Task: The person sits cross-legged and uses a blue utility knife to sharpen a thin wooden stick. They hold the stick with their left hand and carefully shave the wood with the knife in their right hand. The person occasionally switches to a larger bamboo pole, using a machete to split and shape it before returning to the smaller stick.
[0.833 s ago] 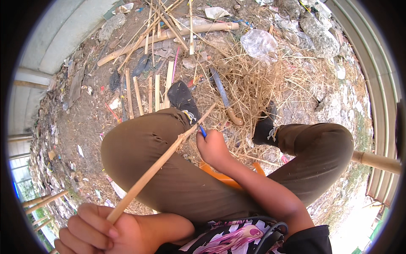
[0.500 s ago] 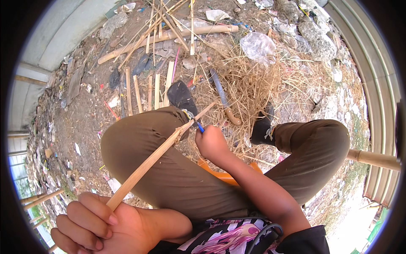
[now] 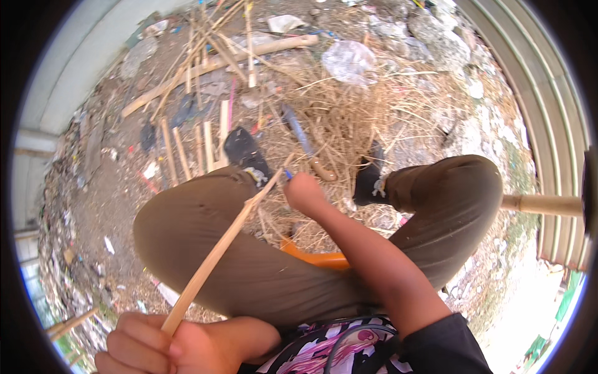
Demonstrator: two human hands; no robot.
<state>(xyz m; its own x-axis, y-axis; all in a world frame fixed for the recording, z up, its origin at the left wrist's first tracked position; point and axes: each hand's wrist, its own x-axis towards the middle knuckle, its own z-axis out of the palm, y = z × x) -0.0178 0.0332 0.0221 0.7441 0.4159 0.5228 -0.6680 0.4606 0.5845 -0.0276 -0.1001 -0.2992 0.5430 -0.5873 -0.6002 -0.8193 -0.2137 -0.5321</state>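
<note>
My left hand (image 3: pixel 168 349), at the lower left, is closed round the near end of a long pale bamboo strip (image 3: pixel 218 252). The strip slants up and away over my left thigh, and a rough, notched stretch shows near its far end. Beside that end, my right hand (image 3: pixel 305 194) is closed on a small knife, of which only a bit of the blue handle (image 3: pixel 288 174) shows. Its blade is blurred and mostly hidden behind the strip and hand. On the ground past my right hand lies a larger knife (image 3: pixel 299 134) with a dark blade and wooden handle.
Cut bamboo pieces (image 3: pixel 180 153) lie beyond my left knee. Farther off are a bamboo pole (image 3: pixel 274 47) and thin sticks. Dry shavings (image 3: pixel 349 112) and a clear plastic bag (image 3: pixel 350 61) lie ahead. Something orange (image 3: pixel 317 258) shows between my legs. A corrugated wall (image 3: pixel 536 81) stands right.
The strip now stands steeper in view, and my left hand is lower and further right. The knife blade, seen crossing the strip before, is hardly visible. The whole view has shifted slightly.
</note>
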